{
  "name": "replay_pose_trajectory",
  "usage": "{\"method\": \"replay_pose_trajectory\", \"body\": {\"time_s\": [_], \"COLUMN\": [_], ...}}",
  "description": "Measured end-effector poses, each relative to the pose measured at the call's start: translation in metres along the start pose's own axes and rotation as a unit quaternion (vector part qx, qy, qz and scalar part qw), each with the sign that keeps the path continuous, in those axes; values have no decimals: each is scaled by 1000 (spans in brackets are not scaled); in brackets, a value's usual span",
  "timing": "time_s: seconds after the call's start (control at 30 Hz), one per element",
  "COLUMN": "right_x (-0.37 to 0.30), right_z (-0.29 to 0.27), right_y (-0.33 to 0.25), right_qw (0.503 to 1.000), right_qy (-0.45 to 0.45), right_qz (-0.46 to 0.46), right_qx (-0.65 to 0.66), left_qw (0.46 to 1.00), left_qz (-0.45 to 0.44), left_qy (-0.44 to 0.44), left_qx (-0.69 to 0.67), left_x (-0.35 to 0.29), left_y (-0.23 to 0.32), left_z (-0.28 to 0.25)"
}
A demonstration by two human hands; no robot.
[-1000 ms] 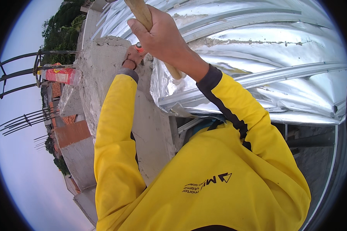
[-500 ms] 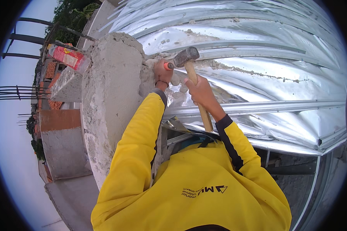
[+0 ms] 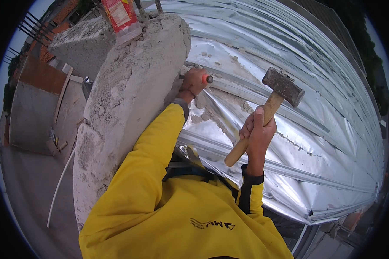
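Observation:
My left hand (image 3: 194, 83) is wrapped round a chisel (image 3: 208, 79) with an orange grip and dark struck end. The chisel points left at the side of a rough concrete wall (image 3: 138, 77); its tip is hidden by my hand and the wall. Off to the right, my right hand (image 3: 258, 133) grips the wooden handle of a club hammer (image 3: 283, 87). The hammer's worn grey metal head is raised, well apart from the chisel.
Crumpled silver foil sheeting (image 3: 333, 129) with metal battens (image 3: 268, 110) spreads to the right, strewn with concrete crumbs. A plastic bottle (image 3: 122, 19) with a red label rests on the wall top near rebar stubs. A lower floor (image 3: 34, 185) lies left of the wall.
The hammer head has swung away from the chisel, up and to the right, with my right hand. My left hand stays on the chisel. The whole view has turned and shifted.

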State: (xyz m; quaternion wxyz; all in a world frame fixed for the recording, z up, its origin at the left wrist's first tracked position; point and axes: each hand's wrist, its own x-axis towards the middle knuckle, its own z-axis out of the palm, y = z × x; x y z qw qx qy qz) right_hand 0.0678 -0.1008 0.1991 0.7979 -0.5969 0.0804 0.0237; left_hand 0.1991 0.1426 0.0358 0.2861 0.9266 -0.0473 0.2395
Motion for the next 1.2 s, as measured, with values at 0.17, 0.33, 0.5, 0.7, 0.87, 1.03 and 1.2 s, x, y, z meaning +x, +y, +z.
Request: {"method": "replay_pose_trajectory", "body": {"time_s": [0.17, 0.33, 0.5, 0.7, 0.87, 1.03, 1.2], "right_x": [4, 22, 12, 6, 27, 10, -9], "right_z": [45, 71, 60, 66, 84, 58, 42], "right_y": [-8, 106, 66, 4, 96, 84, 70], "right_qw": [977, 982, 985, 983, 997, 967, 978], "right_qy": [48, -89, -91, 30, -30, -123, -85], "right_qz": [-149, 127, 141, -102, 44, 206, 179], "right_qx": [141, -106, -33, 151, -53, -87, -68], "left_qw": [999, 998, 998, 995, 995, 997, 989], "left_qz": [-37, -31, -44, -61, -43, 52, 69], "left_qy": [2, -42, -20, -12, -18, -55, -103], "left_qx": [-28, -36, -37, -76, -84, -17, -83], "left_x": [2, 10, 6, 4, 8, -14, -18], "left_y": [-9, 2, -11, -8, 1, -20, -18], "left_z": [-5, -14, -15, -14, -14, 11, 37]}}
